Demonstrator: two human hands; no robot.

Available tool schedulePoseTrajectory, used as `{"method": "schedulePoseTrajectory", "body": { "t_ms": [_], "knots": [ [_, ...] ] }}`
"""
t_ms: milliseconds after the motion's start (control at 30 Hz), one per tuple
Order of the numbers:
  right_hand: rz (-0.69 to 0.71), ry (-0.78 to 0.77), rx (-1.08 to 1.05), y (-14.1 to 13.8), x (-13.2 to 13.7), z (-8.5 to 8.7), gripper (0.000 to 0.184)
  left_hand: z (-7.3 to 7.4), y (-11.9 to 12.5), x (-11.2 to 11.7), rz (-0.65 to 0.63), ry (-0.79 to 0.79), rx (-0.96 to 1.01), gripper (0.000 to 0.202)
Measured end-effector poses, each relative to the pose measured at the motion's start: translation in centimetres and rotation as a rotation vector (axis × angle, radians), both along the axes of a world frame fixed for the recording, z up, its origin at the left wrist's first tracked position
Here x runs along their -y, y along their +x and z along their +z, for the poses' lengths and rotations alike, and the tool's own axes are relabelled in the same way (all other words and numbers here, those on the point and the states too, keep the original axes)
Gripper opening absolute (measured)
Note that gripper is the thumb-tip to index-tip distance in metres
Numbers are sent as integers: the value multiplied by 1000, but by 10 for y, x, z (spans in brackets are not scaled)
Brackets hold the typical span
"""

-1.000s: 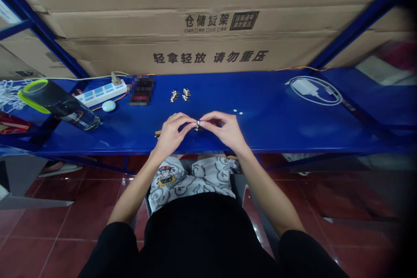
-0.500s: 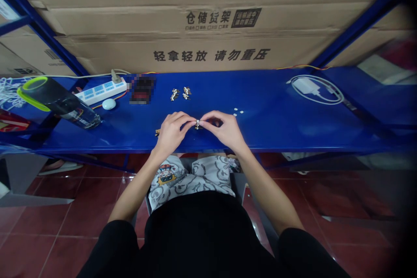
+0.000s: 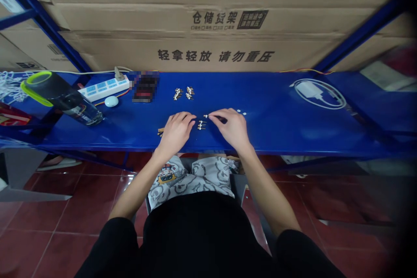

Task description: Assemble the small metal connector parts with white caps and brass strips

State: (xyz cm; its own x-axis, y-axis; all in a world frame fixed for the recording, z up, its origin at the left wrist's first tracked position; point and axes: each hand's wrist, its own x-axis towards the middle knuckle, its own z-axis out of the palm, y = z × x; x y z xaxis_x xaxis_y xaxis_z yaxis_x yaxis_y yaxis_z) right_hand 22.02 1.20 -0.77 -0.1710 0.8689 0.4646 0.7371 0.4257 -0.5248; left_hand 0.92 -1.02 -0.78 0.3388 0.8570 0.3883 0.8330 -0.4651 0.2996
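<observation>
**Two hands beside tiny pins on a blue metal shelf**

The fingertips (image 3: 211,115) of the right hand (image 3: 231,128) sit close together, and their tips touch or almost touch a single pin (image 3: 206,116) with a white head, lying on the shelf; whether they are gripping it, I cannot tell. Just below that, two more pins (image 3: 201,125) lie side by side between the hands. The left hand (image 3: 176,132) rests palm down with its fingers loosely curled, holding nothing visible. Small brown sticks (image 3: 160,132) poke out just beside its outer edge.

Farther out on the blue metal shelf (image 3: 276,139), two clusters of tiny pins (image 3: 183,93) sit toward the far edge, and a few white discs (image 3: 243,113) lie just right of the right hand. To the left are a blurred object (image 3: 145,87), a white power strip (image 3: 102,89), a small white oval object (image 3: 111,101) and a dark bottle (image 3: 61,97) on its side with a green rim. To the right lies a white charger (image 3: 308,90) ringed by its cable. Cardboard boxes (image 3: 195,30) fill the space behind the shelf.
</observation>
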Motion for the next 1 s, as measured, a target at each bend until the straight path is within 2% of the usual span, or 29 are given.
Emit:
{"method": "schedulePoseTrajectory", "body": {
  "t_ms": [233,700,867,1000],
  "knots": [
    [-31,-7,156,-2,-1,-4,15,-3,3,1,-15,21,-80,31],
    [23,-24,238,0,0,-3,25,-4,2,0,-19,19,-77,32],
    [102,-85,270,7,3,2,35,-4,2,-1,-14,9,-86,32],
    [58,-32,353,5,4,-1,44,-5,2,-2,-5,6,-85,33]
  ]
}}
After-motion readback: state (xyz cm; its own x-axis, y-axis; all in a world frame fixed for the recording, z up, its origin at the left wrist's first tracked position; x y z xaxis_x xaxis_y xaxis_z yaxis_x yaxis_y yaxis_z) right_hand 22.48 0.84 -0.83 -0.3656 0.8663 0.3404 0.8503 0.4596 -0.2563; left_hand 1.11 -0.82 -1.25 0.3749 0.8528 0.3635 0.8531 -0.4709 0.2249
